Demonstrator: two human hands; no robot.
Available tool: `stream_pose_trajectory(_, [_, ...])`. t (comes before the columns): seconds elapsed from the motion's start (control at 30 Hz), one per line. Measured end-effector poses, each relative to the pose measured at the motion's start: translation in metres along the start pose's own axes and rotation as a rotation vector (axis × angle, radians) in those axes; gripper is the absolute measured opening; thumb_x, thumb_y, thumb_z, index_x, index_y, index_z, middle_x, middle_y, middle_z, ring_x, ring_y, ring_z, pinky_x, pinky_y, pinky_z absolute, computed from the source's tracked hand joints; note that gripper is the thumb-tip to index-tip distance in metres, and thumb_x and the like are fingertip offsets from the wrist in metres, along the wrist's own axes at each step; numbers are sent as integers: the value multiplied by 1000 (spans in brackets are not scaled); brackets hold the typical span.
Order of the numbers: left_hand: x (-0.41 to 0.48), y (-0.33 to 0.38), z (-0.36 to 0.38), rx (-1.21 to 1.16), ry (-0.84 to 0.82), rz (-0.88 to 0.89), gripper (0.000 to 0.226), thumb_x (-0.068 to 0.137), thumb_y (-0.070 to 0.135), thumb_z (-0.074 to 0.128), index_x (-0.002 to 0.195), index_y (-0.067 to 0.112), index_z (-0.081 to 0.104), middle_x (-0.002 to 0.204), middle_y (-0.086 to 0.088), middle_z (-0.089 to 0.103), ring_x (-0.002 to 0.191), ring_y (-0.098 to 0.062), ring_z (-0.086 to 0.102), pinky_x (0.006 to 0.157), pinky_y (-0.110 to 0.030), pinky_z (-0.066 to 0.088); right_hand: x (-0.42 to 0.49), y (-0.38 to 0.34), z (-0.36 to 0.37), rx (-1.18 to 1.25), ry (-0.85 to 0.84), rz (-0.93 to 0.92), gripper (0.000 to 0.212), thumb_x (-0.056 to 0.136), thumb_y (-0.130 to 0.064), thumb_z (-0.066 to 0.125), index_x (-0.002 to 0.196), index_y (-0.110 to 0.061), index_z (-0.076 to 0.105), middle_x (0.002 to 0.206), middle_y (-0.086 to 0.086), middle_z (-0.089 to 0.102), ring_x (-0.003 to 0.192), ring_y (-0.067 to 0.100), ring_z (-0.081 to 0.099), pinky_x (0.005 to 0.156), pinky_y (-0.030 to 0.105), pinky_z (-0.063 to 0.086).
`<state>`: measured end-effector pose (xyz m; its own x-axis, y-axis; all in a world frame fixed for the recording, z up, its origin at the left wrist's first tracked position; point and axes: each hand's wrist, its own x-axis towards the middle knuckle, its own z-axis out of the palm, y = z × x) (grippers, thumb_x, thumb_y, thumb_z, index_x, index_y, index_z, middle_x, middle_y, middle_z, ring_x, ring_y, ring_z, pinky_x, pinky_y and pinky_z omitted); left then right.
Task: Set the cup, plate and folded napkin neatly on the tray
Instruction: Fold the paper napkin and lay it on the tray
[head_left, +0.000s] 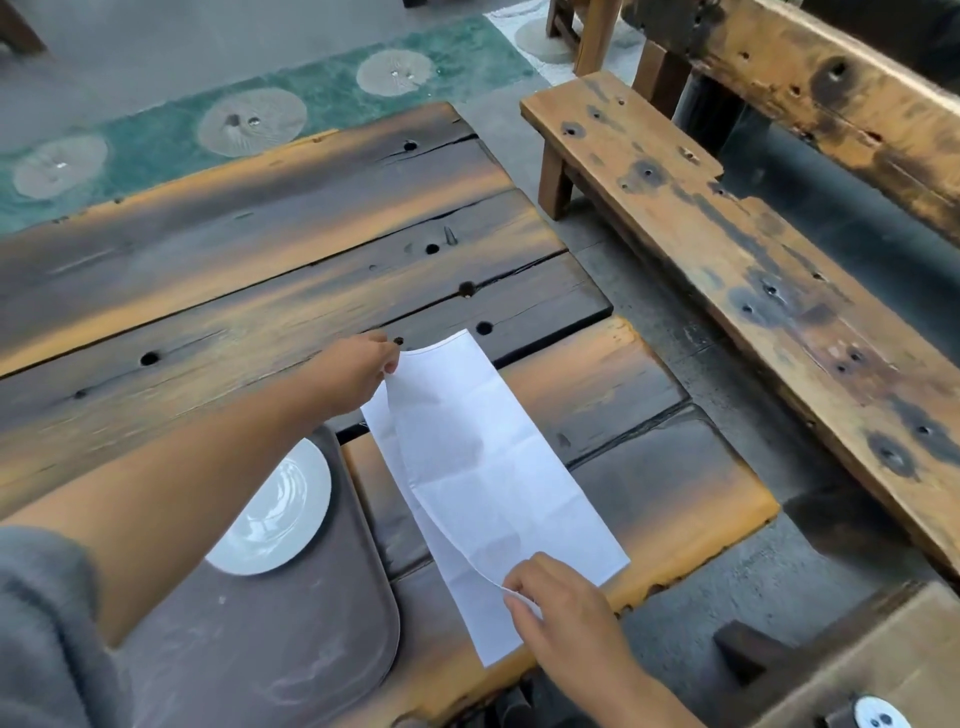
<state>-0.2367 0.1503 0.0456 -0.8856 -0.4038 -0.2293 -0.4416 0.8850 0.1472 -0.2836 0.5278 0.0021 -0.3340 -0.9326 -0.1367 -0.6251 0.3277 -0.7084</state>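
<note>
A white napkin lies stretched out long on the wooden table, folded lengthwise with its upper layer partly lifted. My left hand pinches the far corner of that layer. My right hand pinches the near corner. A dark grey tray sits at the lower left, right beside the napkin. On the tray rests a white plate, partly hidden by my left forearm. No cup is in view.
The table is made of dark and orange planks with round holes. A worn wooden bench runs along the right side across a gap of concrete floor. Another wooden piece sits at the lower right.
</note>
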Motion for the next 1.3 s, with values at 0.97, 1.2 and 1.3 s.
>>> stream_pose_trajectory(0.97, [-132, 92, 86, -639, 172, -632, 31, 93, 14, 51, 120, 14, 65, 109, -4, 72, 99, -25, 66, 86, -35, 52, 57, 39, -18, 16, -299, 130, 20, 95, -25, 58, 114, -25, 62, 93, -13, 61, 80, 4, 59, 74, 29, 52])
stream_pose_trajectory(1.2, [-195, 163, 130, -892, -37, -927, 22, 91, 15, 47, 105, 18, 64, 94, -3, 72, 80, -23, 70, 78, -41, 58, 64, 68, -48, -249, -173, 254, 28, 95, -28, 58, 122, -18, 57, 104, -7, 59, 84, 11, 58, 70, 32, 47])
stream_pose_trajectory(1.3, [-204, 176, 150, -849, -191, -970, 17, 90, 17, 52, 101, 11, 62, 85, -8, 74, 82, -28, 71, 79, -42, 57, 58, 72, -45, -450, -219, 359, 24, 95, -33, 56, 112, -17, 52, 104, 2, 59, 86, 24, 60, 71, 40, 52])
